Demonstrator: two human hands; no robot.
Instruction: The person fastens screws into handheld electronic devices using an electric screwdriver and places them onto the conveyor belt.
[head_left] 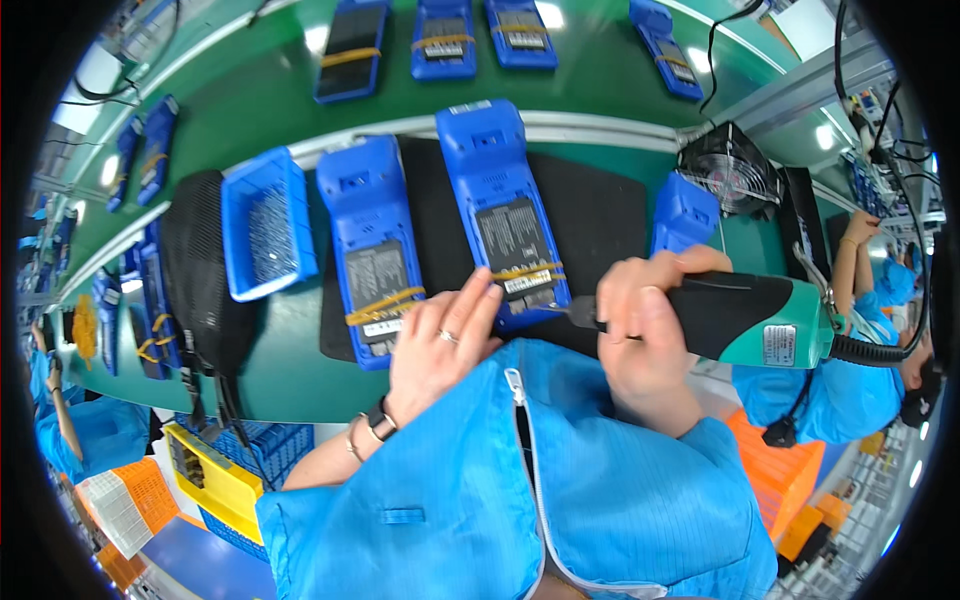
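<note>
My right hand (645, 325) is wrapped round a green and black electric screwdriver (750, 315). Its tip points left and meets the lower end of a blue handheld payment terminal (492, 150), which lies back side up with its battery showing and a yellow rubber band (530, 271) around it. My left hand (440, 340) has its fingers stretched out, the fingertips at the lower left edge of that terminal. Just left of it lies a second blue terminal (365, 215), also banded, partly behind my left hand. Both rest on a black mat (600, 205).
A blue bin (275, 287) of small screws and a black mesh pouch (205, 290) stand at the left. At the right are a fan (730, 170) and another blue device (684, 213). More terminals (440, 40) line the green conveyor behind. Co-workers sit at both sides.
</note>
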